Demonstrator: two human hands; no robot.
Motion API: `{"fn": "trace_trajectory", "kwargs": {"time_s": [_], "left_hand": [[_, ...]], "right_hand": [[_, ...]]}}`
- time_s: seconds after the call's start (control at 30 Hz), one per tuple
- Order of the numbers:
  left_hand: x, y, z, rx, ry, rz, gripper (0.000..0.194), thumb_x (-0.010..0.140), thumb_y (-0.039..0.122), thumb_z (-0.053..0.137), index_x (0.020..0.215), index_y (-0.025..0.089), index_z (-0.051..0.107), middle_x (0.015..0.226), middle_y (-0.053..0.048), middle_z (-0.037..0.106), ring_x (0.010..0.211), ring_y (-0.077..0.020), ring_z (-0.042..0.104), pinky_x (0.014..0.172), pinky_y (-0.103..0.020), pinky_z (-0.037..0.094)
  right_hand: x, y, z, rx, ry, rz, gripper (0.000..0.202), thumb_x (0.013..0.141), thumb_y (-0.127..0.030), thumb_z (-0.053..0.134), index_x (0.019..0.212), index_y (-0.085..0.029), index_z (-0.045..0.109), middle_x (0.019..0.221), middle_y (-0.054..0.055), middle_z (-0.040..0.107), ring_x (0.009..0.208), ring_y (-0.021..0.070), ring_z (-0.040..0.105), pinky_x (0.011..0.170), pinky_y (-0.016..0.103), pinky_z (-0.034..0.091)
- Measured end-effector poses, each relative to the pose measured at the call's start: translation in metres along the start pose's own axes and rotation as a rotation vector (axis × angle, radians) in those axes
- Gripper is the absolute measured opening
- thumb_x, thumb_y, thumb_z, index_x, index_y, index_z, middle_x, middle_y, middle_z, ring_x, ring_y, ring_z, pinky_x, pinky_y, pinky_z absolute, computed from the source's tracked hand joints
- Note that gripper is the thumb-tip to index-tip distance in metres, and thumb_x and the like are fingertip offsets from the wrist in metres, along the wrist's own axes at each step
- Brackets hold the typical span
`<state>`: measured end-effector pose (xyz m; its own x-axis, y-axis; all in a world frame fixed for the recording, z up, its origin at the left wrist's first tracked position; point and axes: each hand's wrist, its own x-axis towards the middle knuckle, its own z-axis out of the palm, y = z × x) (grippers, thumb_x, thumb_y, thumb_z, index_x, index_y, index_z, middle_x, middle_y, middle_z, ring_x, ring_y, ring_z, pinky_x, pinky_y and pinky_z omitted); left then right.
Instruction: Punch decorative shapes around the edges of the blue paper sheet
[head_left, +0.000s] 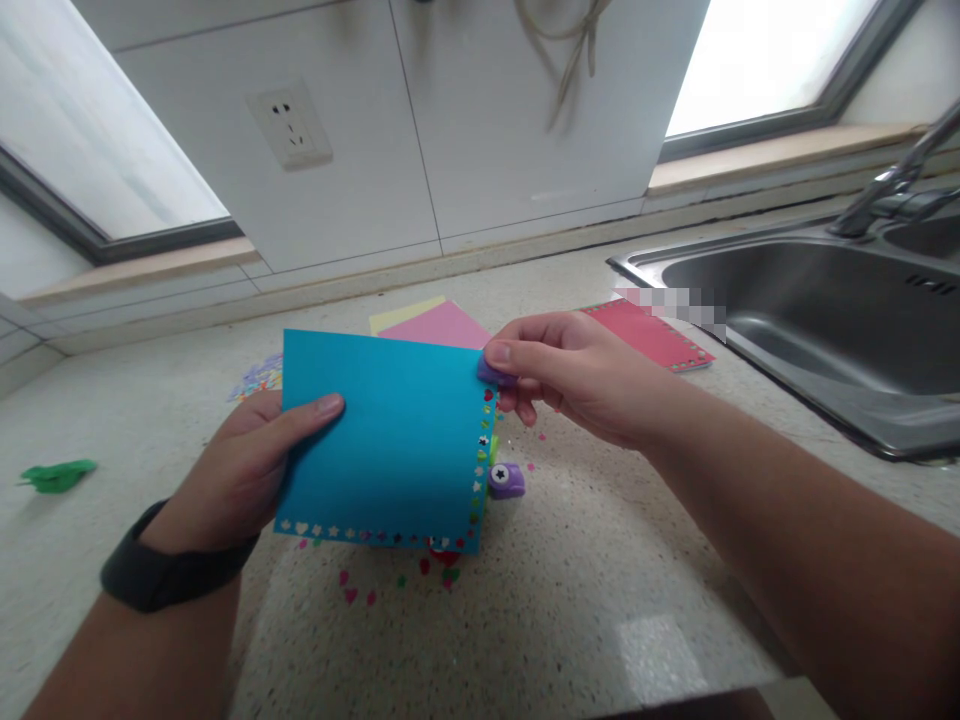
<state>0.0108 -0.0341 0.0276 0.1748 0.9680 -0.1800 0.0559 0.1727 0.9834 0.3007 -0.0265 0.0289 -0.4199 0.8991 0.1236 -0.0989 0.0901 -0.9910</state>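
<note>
My left hand (259,455) grips a sheet of blue paper (382,430) by its left edge, thumb on top. Small punched shapes, such as hearts and stars, run along the sheet's bottom and right edges. At the upper right corner, my right hand (570,375) pinches a purple craft punch (496,371) that sits on the paper's edge. A second purple punch (508,480) with a star on it lies on the counter, just right of the sheet. Something red and something yellow-green show only partly from under the paper.
Behind the blue sheet lie pink paper (439,322) and yellow paper (390,315). Red paper (652,335) with punched edges rests beside the steel sink (757,400). Paper bits (351,595) are scattered over the counter (555,620). A green object (58,476) is at far left.
</note>
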Motion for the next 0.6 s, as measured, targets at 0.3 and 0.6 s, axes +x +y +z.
{"fn": "trace_trajectory", "kwargs": {"time_s": [0.3,0.6], "left_hand": [[-0.0028,0.0007,0.0014,-0.004,0.025,-0.006,0.033,0.065,0.043,0.086,0.086,0.019,0.079,0.064,-0.004,0.075,0.047,-0.0222,0.069,0.046,-0.033,0.060],[-0.0017,0.0010,0.0006,0.004,0.018,-0.013,0.033,0.067,0.042,0.085,0.087,0.017,0.078,0.068,-0.005,0.077,0.048,-0.0221,0.069,0.045,-0.033,0.059]], "right_hand": [[-0.0007,0.0004,-0.0006,-0.036,-0.006,-0.008,0.027,0.088,-0.041,0.070,0.082,-0.015,0.068,0.072,0.003,0.063,0.058,0.0111,0.054,0.054,0.025,0.043],[-0.0001,0.0011,-0.0004,-0.062,0.006,-0.016,0.027,0.088,-0.041,0.070,0.082,-0.015,0.068,0.072,0.003,0.063,0.057,0.0106,0.052,0.053,0.025,0.042]]}}
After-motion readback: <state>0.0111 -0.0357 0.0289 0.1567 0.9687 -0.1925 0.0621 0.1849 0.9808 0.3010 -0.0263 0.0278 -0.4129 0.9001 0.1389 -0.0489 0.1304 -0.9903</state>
